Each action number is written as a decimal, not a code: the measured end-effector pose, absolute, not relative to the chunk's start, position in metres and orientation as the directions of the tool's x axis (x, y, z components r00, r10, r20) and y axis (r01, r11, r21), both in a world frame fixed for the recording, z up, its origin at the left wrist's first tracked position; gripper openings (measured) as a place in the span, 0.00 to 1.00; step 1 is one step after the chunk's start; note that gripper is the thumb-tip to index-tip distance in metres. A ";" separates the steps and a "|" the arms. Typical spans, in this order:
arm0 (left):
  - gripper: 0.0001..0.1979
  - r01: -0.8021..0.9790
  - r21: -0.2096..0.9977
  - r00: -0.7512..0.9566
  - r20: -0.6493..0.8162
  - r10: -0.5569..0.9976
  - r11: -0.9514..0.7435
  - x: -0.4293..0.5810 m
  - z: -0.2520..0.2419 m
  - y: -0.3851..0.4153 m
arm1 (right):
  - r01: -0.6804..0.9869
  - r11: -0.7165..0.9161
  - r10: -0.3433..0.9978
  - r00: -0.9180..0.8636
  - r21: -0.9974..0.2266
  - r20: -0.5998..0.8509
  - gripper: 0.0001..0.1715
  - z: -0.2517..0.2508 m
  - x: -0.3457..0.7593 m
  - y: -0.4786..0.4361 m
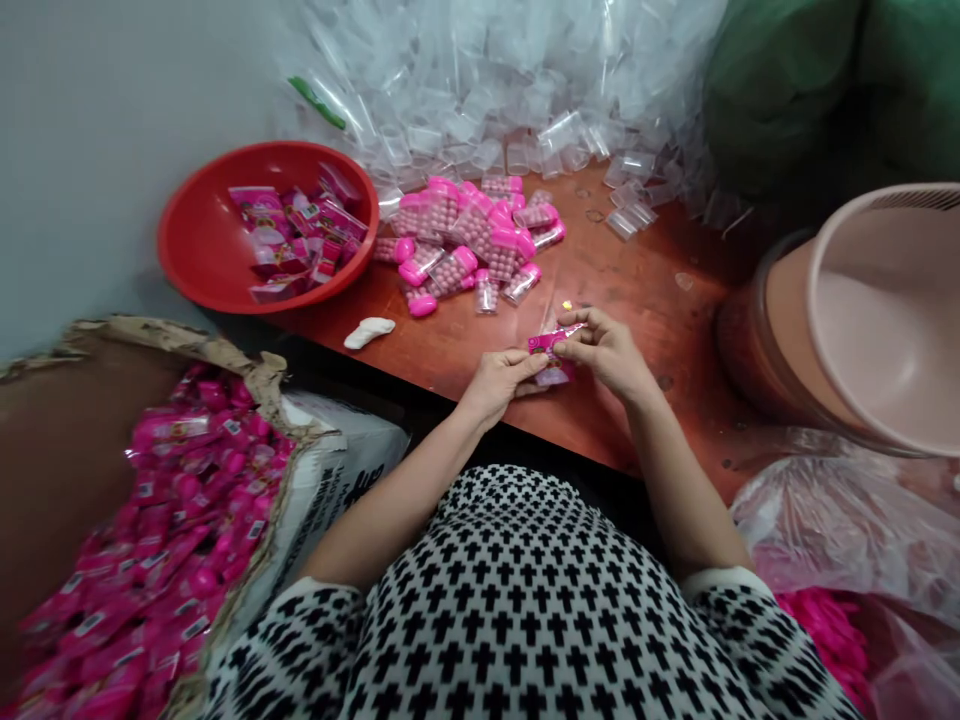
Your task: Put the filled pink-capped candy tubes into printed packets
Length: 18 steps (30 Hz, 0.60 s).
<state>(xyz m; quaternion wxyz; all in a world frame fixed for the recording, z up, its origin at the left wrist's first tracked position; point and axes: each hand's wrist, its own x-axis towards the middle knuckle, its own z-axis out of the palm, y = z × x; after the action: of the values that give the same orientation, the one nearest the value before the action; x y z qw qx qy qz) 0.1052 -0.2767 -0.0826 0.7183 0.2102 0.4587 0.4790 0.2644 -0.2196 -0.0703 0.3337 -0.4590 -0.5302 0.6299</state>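
Over the front edge of the reddish table [420, 370], both my hands are closed on one small pink printed packet [546, 343]. My left hand [501, 382] pinches its lower left side between thumb and fingers. At the upper right edge, my right hand [604, 350] grips the packet with thumb and fingertips. The lower part of the packet looks clear. Beyond my hands lies a pile of clear tubes with pink caps [469, 235], filled with small pink balls. A tiny yellow bit [567, 305] lies just past my right fingers.
A red bowl [180, 265] with pink packets stands at the back left, near a white crumpled piece [369, 332]. Clear empty tubes [547, 140] heap along the back. A cardboard box [262, 400] of pink packed items is lower left. Stacked pale tubs [817, 300] and a plastic bag [847, 520] sit right.
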 end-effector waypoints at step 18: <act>0.11 -0.782 0.588 -0.233 -0.583 0.778 0.206 0.053 -0.082 -0.291 | 0.791 0.124 0.990 -0.057 -0.599 0.130 0.33 -0.077 0.146 -0.133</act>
<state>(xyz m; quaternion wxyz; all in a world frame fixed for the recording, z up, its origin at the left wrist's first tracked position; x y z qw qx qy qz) 0.0534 -0.2908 -0.0819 0.6191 -0.0020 0.4688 0.6300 0.1455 -0.1333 -0.0767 0.2630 -0.6344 -0.7020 0.1886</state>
